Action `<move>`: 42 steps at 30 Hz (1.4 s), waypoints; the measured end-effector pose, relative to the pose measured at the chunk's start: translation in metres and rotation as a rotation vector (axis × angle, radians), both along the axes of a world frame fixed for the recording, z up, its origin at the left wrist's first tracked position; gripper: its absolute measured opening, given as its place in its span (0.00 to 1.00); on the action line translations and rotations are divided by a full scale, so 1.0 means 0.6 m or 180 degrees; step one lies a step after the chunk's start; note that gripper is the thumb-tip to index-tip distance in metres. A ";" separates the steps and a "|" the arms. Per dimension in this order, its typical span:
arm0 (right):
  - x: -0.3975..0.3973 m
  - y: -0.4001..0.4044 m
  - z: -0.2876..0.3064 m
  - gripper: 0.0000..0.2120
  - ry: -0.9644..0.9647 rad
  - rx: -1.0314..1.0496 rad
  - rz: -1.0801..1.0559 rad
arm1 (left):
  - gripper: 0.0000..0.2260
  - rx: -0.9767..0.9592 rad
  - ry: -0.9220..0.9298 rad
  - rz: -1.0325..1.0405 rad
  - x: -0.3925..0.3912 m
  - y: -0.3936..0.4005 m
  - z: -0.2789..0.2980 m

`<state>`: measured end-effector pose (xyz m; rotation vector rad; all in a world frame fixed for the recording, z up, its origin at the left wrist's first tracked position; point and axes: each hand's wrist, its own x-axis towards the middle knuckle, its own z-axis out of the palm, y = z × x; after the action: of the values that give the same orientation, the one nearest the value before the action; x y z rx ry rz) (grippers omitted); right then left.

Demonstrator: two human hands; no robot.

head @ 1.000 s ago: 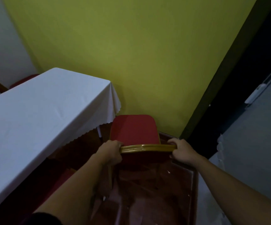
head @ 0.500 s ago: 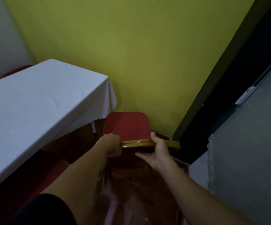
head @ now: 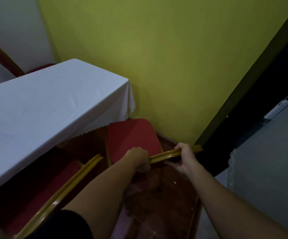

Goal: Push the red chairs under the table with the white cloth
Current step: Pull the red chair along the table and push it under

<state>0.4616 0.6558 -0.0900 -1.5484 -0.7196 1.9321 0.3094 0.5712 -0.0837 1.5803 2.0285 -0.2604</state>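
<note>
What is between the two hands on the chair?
Between the left hand and right hand, the head view shows only the red chair's golden top rail, which both hands grip.

Yellow-green wall [head: 165, 57] behind; dark doorframe [head: 253, 94] right; glossy reddish floor [head: 165, 204] below.

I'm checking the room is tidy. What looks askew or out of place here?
The red chair held by both hands, left hand and right hand, sits angled at the table corner, its seat mostly outside the cloth edge. Nothing looks spilled or damaged.
</note>
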 end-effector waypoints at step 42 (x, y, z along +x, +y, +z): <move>-0.203 0.352 -0.019 0.06 -0.0407 0.0315 0.2307 | 0.20 0.0282 -0.0762 0.2296 -0.040 0.161 -0.011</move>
<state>0.3397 0.8669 -0.1011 -1.4751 -1.5754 2.2409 0.2854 0.6680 -0.0906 0.7843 2.2749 0.2798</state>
